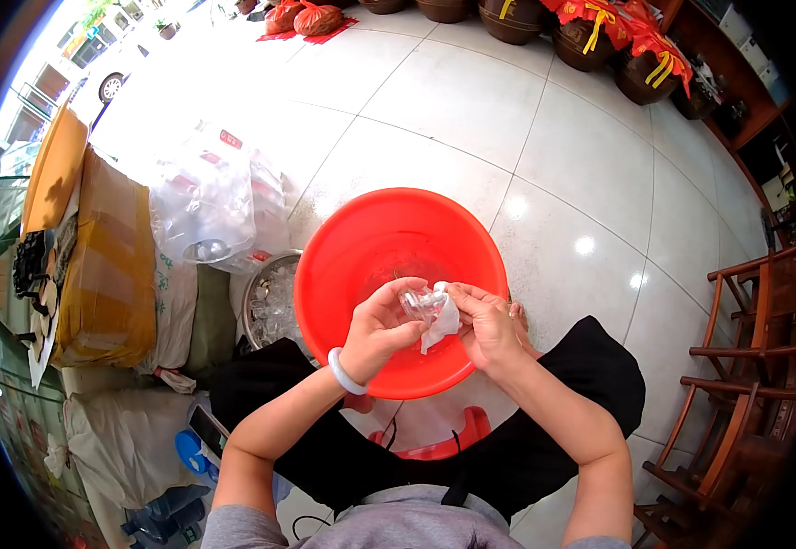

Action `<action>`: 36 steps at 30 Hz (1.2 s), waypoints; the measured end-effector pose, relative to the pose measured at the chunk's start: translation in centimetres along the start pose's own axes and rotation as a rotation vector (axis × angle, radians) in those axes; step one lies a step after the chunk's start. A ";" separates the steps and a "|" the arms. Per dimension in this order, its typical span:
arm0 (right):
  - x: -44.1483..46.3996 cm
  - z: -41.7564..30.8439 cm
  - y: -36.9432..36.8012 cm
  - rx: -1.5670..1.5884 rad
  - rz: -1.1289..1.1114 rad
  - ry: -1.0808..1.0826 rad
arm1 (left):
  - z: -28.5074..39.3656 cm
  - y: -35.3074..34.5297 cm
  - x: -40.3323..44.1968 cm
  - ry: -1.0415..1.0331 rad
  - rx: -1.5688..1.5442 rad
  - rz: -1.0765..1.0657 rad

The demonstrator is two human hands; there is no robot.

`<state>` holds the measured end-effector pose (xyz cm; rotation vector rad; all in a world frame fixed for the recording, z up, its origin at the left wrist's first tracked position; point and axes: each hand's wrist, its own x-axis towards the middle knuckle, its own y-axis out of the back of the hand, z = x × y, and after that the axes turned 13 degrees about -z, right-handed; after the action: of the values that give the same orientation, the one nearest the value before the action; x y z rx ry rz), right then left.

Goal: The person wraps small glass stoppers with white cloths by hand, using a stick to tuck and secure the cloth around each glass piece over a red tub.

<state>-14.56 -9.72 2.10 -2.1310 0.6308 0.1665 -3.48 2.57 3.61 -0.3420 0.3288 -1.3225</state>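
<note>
Holding a small clear piece (414, 303) and a white cloth-like scrap (443, 333), two bare hands meet above a red basin (361, 240).

The left hand (381, 327), a pale bracelet (344, 371) at its wrist, grasps the clear piece between thumb and fingers, while the right hand (483, 322) pinches the white scrap against its right side; the piece's exact shape is hard to tell. Just left of the basin, a round metal bowl (248, 309) holds clear items (276, 300), with clear plastic bags (204, 203) beyond it and a taped carton (112, 261) farther left. Dark jars (513, 20) line the far side of the tiled floor (590, 201); wooden chairs (747, 392) stand at right.
</note>
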 end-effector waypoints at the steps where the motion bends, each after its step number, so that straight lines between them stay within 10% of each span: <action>1: 0.0 -0.2 0.0 0.001 -0.030 -0.022 | 0.1 0.0 0.0 0.001 0.000 0.000; 12: 0.0 -3.2 1.0 -0.512 -0.299 0.034 | 1.4 -0.4 -0.3 -0.023 -0.190 -0.028; 20: -0.3 -1.5 0.4 0.064 -0.136 -0.100 | 0.5 0.4 -0.2 -0.086 -0.133 -0.047; 36: 0.1 -2.0 1.6 0.131 -0.211 -0.174 | 0.6 1.0 0.6 -0.315 0.371 -0.155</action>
<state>-15.47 -12.12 2.15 -2.0149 0.3048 0.1866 -2.22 2.18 3.72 -0.2597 -0.2110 -1.4244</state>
